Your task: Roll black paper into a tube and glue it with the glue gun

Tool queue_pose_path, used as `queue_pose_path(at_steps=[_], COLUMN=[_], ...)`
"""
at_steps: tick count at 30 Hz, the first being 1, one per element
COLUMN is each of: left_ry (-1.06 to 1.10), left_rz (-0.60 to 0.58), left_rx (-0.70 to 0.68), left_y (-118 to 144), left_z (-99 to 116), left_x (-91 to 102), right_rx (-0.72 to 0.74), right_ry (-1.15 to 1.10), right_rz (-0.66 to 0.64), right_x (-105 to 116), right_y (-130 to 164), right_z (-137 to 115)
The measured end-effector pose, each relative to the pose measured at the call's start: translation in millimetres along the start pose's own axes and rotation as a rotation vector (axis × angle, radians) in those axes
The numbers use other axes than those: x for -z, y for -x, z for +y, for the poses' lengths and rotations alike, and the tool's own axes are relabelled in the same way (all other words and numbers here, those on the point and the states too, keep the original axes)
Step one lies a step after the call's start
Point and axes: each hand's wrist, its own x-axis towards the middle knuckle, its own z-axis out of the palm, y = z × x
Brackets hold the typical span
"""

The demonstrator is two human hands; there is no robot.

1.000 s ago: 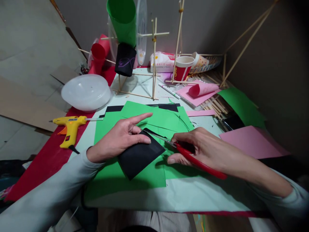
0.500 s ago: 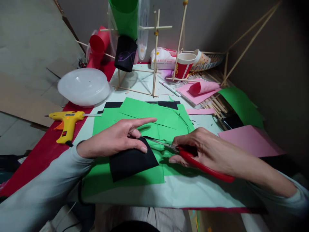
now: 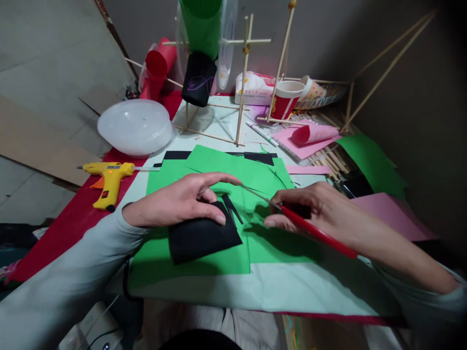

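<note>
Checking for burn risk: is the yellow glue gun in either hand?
No, the glue gun lies on the table; the left hand holds black paper and the right hand holds red scissors.

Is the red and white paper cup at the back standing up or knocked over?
Standing up: the paper cup sits on its base, open mouth facing upward.
</note>
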Motion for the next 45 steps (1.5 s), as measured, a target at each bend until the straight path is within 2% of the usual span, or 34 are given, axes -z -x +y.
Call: queue_pose_path(at_steps=[4, 7, 9, 12, 14, 16, 17, 18, 20, 22, 28, 33, 38, 41, 43, 45], left_ry=[0.082, 0.142, 0.160, 0.187, 0.213, 0.240, 0.257, 0.277, 0.315, 0.338, 0.360, 0.211, 0.150, 0.160, 0.221, 0.292], left_rz=[0.127, 0.196, 0.261, 0.344, 0.378, 0.408, 0.420, 0.428, 0.435, 0.450, 0.560, 0.784, 0.857, 0.923, 0.900, 0.795], left_rx=[0.015, 0.021, 0.001, -0.037, -0.055, -0.091, -0.114, -0.138, -0.182, -0.211, -0.186, -0.254, -0.277, -0.285, -0.283, -0.273], left_y=[-1, -1, 0, 1, 2, 3, 3, 4, 5, 5, 5, 2, 2, 3, 5, 7], left_z=[1, 1, 1, 1, 2, 4, 5, 6, 7, 7, 2, 0, -2, -4, -5, -3], left_x=[2.4, 1.9, 0.7, -1.5, -3.7, -6.8, -8.6, -10.5, -14.3, -17.4, -21.0, -21.4, -21.8, -22.3, -23.4, -25.3], right_rx=[-0.049, -0.164, -0.222, -0.182, -0.110, -0.017, 0.041, 0.076, 0.138, 0.153, 0.110, 0.060, 0.010, 0.008, 0.021, 0.038], right_ry=[0.227, 0.510, 0.614, 0.666, 0.662, 0.512, 0.341, 0.130, -0.194, -0.336, -0.726, -0.880, -0.897, -0.803, -0.717, -0.671], right_rz=[0.228, 0.267, 0.286, 0.345, 0.408, 0.473, 0.469, 0.441, 0.271, 0.182, 0.216, 0.353, 0.425, 0.521, 0.591, 0.623], right_x=[5, 5, 4, 4, 6, 7, 6, 4, -3, -13, -32, -35, -40, -41, -41, -42], right_y=[-4, -8, -10, -13, -12, -11, -10, -10, -11, -14, -24, -27, -30, -30, -31, -32], right_z=[16, 32, 42, 51, 46, 32, 21, 10, -12, -27, -36, -34, -31, -27, -23, -19])
